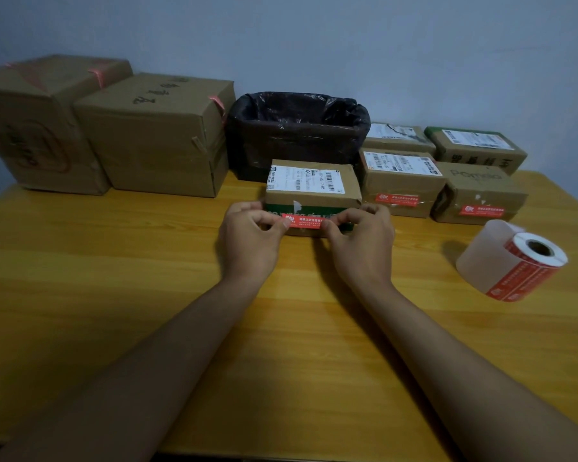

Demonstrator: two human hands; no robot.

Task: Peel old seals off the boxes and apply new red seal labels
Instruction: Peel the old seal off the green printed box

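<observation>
Two bare forearms reaching across yellow wooden table (114, 261), pressing new seal onto box.

Left hand (251, 228) and right hand (357, 233) each pinching one end of red rectangular seal label (306, 221), stretching it flat against near face of small brown cardboard box (312, 195), probably to lay it straight. Lying right of that box: white roll of red labels (511, 265), within reach. Standing behind it: black-lined bin (297, 128), likely for peeled seals.
</observation>
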